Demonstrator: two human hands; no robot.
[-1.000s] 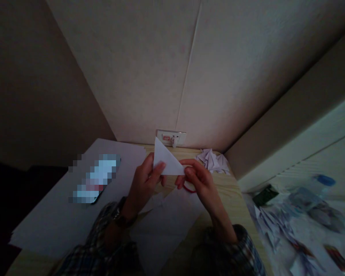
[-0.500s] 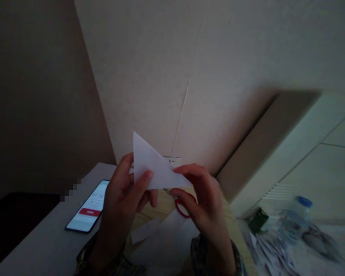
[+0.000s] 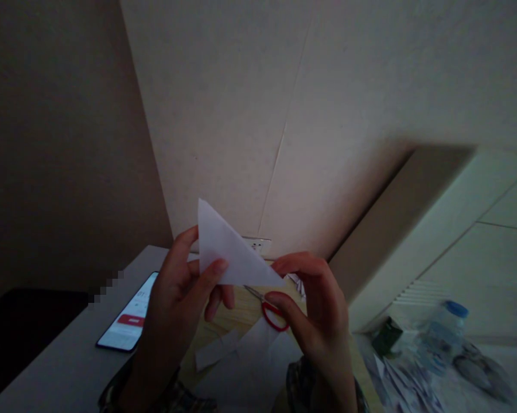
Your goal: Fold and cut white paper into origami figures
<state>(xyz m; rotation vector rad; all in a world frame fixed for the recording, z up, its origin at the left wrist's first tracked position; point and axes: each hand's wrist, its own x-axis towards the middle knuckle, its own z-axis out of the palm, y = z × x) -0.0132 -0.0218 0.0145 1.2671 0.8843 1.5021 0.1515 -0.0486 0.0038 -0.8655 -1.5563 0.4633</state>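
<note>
The left hand [image 3: 178,289] pinched a white paper triangle [image 3: 226,249], its thumb on the front face near the lower edge and its forefinger behind the left side. The right hand [image 3: 321,304] had thumb and forefinger parted, the forefinger at the sloping edge by the right corner; whether it pressed there could not be told. Since the hold seemed to depend mainly on the left thumb, the paper might have swung or slipped if that thumb eased, and a careless push from the right forefinger could have bent the thin corner. The triangle was held up between the hands, its top point above the left fingers and its right corner above the right thumb, seemingly apart from it. Below, on the table [image 3: 241,307], lay red-handled scissors [image 3: 274,327], a small paper piece [image 3: 217,349] and larger white sheets [image 3: 249,373]. Leftward rested a lit phone [image 3: 123,327]; beyond the paper was a wall socket [image 3: 260,245], and far right were a blue-capped bottle [image 3: 443,332], a green box [image 3: 386,335] and heaped papers [image 3: 408,384].
</note>
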